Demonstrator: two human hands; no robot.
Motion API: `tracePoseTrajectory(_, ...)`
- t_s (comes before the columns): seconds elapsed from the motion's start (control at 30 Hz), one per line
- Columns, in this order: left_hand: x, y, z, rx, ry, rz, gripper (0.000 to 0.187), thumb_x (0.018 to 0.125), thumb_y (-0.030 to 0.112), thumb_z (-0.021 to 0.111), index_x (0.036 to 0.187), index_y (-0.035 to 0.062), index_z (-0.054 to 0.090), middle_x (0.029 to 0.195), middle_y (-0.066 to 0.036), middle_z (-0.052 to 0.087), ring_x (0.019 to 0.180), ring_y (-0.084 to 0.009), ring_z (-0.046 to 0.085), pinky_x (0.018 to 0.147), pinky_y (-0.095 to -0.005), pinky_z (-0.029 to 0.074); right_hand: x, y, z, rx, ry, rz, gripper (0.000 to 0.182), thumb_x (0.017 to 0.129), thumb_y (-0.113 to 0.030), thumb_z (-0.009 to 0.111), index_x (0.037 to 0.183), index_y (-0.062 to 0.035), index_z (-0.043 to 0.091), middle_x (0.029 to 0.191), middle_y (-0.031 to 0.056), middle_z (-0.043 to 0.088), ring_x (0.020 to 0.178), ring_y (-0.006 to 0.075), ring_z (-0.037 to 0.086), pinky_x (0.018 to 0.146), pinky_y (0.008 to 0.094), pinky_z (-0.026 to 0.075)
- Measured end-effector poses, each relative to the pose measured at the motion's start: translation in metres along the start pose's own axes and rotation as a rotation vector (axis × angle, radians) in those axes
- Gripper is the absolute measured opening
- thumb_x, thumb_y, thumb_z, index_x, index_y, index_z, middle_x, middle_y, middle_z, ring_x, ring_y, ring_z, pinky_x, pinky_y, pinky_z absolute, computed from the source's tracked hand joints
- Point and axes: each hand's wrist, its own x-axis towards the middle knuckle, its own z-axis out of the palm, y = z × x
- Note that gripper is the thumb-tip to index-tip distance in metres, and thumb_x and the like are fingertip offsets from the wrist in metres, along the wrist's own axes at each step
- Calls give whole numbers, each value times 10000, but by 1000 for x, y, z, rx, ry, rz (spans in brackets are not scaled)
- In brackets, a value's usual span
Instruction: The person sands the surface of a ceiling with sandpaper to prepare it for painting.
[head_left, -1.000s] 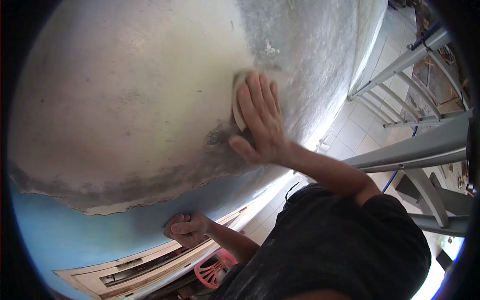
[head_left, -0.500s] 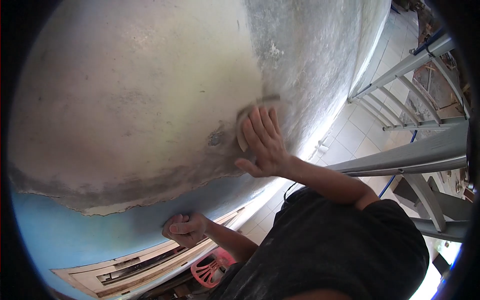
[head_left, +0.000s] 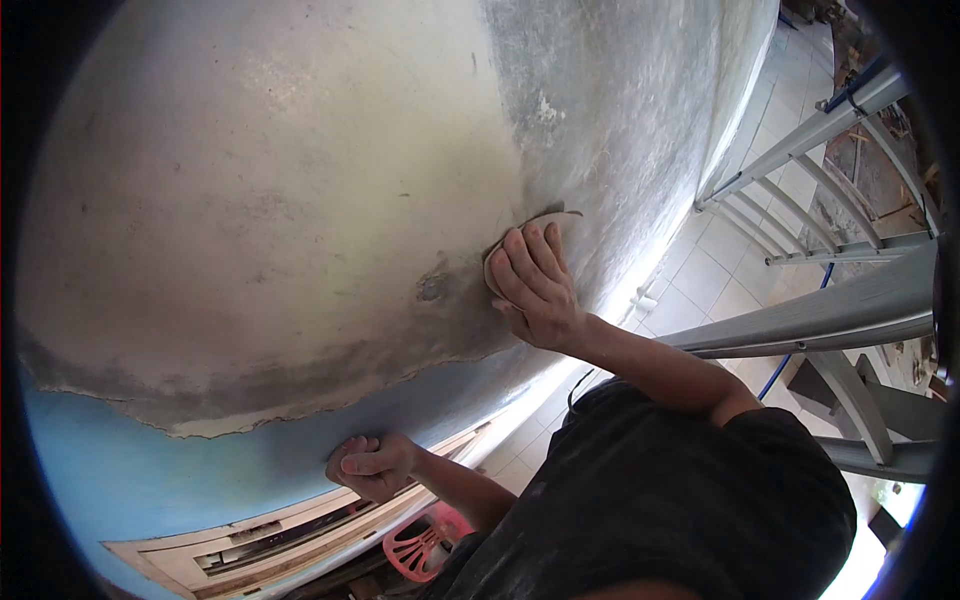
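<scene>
My right hand [head_left: 540,290] presses a thin, pale, curved sheet [head_left: 558,222] flat against the wall [head_left: 300,180], its fingers bent over it. The sheet lies where the cream plaster meets the grey part, just right of a small chipped spot [head_left: 432,287]. My left hand [head_left: 374,466] is closed near the blue part of the wall [head_left: 230,460], below the ragged plaster edge. Whether those curled fingers hold anything is hidden.
A metal ladder [head_left: 820,310] stands at the right over the tiled floor [head_left: 700,275]. At the bottom are a wooden frame with slots [head_left: 160,555] and a pink plastic chair [head_left: 420,545]. Debris lies at the upper right.
My right hand has shifted slightly right and down along the wall with the sheet, and its thumb has drawn in. My left hand stays nearly where it was.
</scene>
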Motion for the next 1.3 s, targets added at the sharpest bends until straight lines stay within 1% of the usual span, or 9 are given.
tracePoseTrajectory(0.13,0,1,-1,-24,1,-25,428,958,187,419,559,36,435,530,-21,419,458,-116,373,416,-249,276,51,-1,-20,-37,-16,-104,472,903,-219,473,1280,62,424,1376,278,338,1321,444,237,1061,575,139)
tracePoseTrajectory(0.23,-3,1,-2,-13,-7,-60,442,955,175,401,536,38,431,544,-40,439,497,-131,412,441,-247,296,57,-6,-19,-16,8,-54,461,897,-201,484,1269,66,435,1372,278,344,1315,448,248,1059,577,142)
tracePoseTrajectory(0.33,-1,0,-3,-14,-27,-28,433,953,169,405,543,36,439,551,-38,444,505,-123,414,437,-237,293,13,-10,-4,40,32,53,484,874,-253,535,1312,-68,446,1405,140,362,1322,334,284,1064,532,199)
tracePoseTrajectory(0.53,-2,3,-2,-15,-15,-90,437,953,168,407,537,37,435,539,-39,431,507,-137,415,443,-257,298,41,-3,-14,-17,22,-23,476,875,-237,533,1302,-46,451,1403,159,359,1327,338,276,1060,542,197)
tracePoseTrajectory(0.63,-1,-2,-1,-23,4,12,434,964,208,425,564,41,436,522,-17,404,467,-121,371,420,-250,283,59,-4,-16,-25,38,-80,434,906,-154,449,1273,76,427,1368,300,333,1317,456,234,1066,568,129)
tracePoseTrajectory(0.73,2,0,-2,-11,-20,37,436,966,210,423,564,41,435,520,-19,408,474,-125,376,419,-256,281,24,-8,-8,50,36,56,488,876,-251,532,1308,-39,445,1403,165,359,1328,355,267,1056,554,191)
tracePoseTrajectory(0.93,0,1,-1,-16,4,-26,428,958,187,420,555,42,440,519,-22,419,486,-126,382,425,-267,280,39,-2,-15,-16,14,15,509,860,-210,548,1321,-31,427,1411,177,338,1328,369,256,1050,561,189)
tracePoseTrajectory(1.03,1,-2,-1,-43,-6,14,424,953,175,418,554,38,452,517,-23,416,479,-127,387,420,-263,280,61,-5,-21,-9,8,-28,474,909,-162,440,1307,85,370,1384,305,302,1327,470,188,1068,570,101)
tracePoseTrajectory(1.3,-1,-2,-1,3,13,-3,427,952,177,423,553,28,450,523,-35,436,468,-128,395,408,-259,289,18,-6,-13,8,-73,-46,441,880,-163,490,1260,57,448,1358,278,358,1305,456,256,1051,592,154)
